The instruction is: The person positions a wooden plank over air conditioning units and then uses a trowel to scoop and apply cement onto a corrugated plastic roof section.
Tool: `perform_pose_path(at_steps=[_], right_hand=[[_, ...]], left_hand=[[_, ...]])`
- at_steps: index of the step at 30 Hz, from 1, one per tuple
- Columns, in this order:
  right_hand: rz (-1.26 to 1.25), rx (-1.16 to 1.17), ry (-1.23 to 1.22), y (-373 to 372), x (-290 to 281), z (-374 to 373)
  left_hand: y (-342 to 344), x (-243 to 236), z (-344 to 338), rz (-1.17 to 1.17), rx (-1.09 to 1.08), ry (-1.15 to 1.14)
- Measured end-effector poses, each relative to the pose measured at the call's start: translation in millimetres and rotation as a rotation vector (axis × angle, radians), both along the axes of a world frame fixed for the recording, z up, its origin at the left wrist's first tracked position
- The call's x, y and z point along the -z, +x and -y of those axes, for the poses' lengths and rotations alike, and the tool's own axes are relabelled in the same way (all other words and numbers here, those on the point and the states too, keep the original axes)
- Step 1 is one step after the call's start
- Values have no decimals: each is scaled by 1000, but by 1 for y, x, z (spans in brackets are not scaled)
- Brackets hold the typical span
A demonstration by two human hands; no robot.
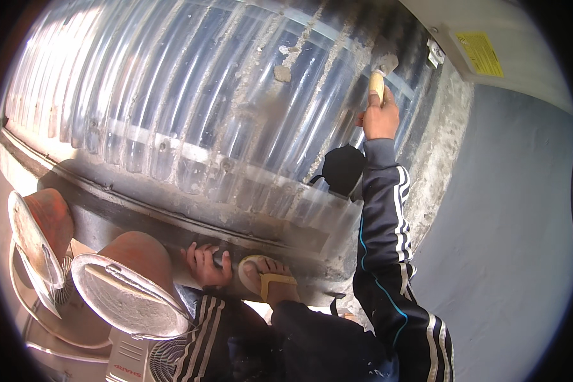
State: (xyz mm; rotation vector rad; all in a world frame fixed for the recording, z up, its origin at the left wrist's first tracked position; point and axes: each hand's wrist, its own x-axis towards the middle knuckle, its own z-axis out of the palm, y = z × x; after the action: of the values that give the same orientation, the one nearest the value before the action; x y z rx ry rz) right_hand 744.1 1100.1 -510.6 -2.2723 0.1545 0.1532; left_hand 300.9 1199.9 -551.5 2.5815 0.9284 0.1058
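My right hand point(381, 120), arm stretched out far, is closed around the pale wooden handle of a small trowel point(377, 84). Its grey, crusted blade point(386, 63) is over the right edge of a clear corrugated roof sheet point(235, 95). Mortar smears run along the sheet's ridges, and a loose-looking lump point(282, 73) sits on it. Down at the near side, my left hand point(207, 264) has its fingers curled by a dark ledge. Something small and dark shows between thumb and fingers; its kind I cannot make out.
Two reddish mortar-caked buckets point(134, 286) stand tilted at the left, above an outdoor fan unit point(153, 363). A dark hole point(342, 170) opens near my right forearm. My sandalled foot point(267, 277) is beside the left hand. Rough concrete point(436, 159) and a grey wall point(509, 210) lie right.
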Motion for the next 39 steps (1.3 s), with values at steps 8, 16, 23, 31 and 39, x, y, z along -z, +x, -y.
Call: perform_pose_path(at_steps=[8,16,23,31,39], right_hand=[[-196,130,473,17,16,-21],[-143,64,524,-20,-1,2],[-126,29,387,-29,13,-2],[-101,11,361,-36,24,-5],[-150,97,493,-27,29,-9]], left_hand=[[5,-2,1,13,-18,-16],[0,-7,-1,-24,-32,-15],[6,-2,1,-8,-32,-33],[1,-1,0,2,-19,7],[2,1,1,10,-19,-11]])
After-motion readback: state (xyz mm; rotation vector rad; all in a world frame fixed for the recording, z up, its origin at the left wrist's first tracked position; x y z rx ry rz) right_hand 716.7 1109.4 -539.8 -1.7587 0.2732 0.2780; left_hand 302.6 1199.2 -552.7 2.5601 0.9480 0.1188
